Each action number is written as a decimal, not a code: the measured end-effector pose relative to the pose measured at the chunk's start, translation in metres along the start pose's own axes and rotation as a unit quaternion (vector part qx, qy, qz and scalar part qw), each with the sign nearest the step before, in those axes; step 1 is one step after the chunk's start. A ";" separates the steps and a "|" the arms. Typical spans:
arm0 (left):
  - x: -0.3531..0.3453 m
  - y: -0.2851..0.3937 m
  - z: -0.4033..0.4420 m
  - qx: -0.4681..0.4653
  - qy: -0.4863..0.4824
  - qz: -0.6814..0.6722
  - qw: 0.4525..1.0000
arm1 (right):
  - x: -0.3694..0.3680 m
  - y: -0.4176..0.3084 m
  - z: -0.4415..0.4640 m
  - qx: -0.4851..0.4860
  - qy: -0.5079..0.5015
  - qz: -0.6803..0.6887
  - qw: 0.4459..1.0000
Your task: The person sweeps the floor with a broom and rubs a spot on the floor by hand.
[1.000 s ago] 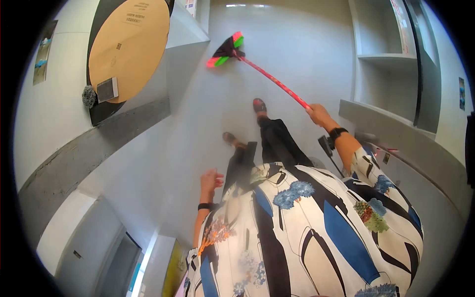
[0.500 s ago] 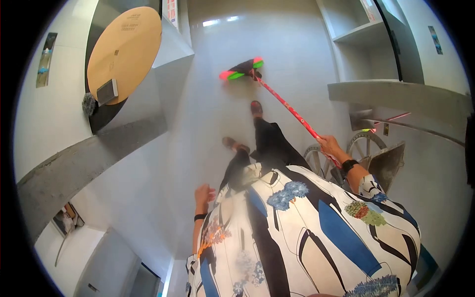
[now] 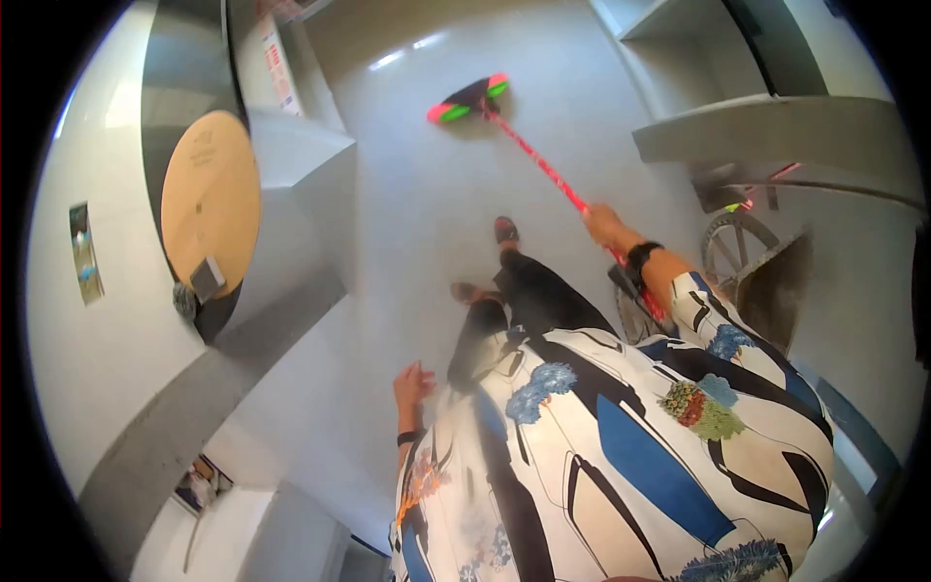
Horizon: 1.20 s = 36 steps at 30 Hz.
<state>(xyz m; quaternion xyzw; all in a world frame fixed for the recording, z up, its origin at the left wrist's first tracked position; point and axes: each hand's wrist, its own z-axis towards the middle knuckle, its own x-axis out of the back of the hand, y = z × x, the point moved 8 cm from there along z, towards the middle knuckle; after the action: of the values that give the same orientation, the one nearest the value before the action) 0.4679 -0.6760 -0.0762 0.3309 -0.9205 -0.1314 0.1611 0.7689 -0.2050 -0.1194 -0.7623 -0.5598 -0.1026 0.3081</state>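
My right hand [image 3: 606, 225] is closed around the red patterned handle of a broom [image 3: 539, 160]. The handle slants up and left to a black head with pink and green ends, which rests on the pale floor ahead of my feet. My left hand [image 3: 414, 383] hangs beside my patterned top [image 3: 543, 466], its fingers loosely bent and apart, with nothing in it.
On the left, a round tan board [image 3: 211, 184] carries a small dark box [image 3: 208, 277] above a grey ledge [image 3: 175, 446]. To the right, a spoked wheel [image 3: 739, 244] stands beneath a grey counter [image 3: 776, 131]. A white cabinet [image 3: 669, 58] borders the floor.
My right hand has pushed forward and left, carrying the broom head farther ahead along the floor. The view has turned slightly. My left hand stays low, its fingers a little more spread.
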 end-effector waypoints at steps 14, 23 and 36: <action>-0.006 0.096 0.032 -0.033 -0.084 0.116 0.989 | -0.023 0.077 -0.167 -0.102 -0.034 0.216 0.970; -0.052 0.124 -0.018 -0.103 -0.099 0.211 0.967 | 0.067 0.095 0.001 -0.035 0.066 0.115 0.991; 0.039 0.021 0.067 -0.124 -0.093 0.271 0.950 | -0.079 0.172 -0.019 -0.099 0.020 0.133 0.986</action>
<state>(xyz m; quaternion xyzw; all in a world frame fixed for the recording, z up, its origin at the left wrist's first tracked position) 0.4020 -0.6770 -0.1216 0.0328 -0.9629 -0.2261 0.1439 0.9024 -0.3102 -0.2055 -0.8545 -0.4341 -0.1306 0.2535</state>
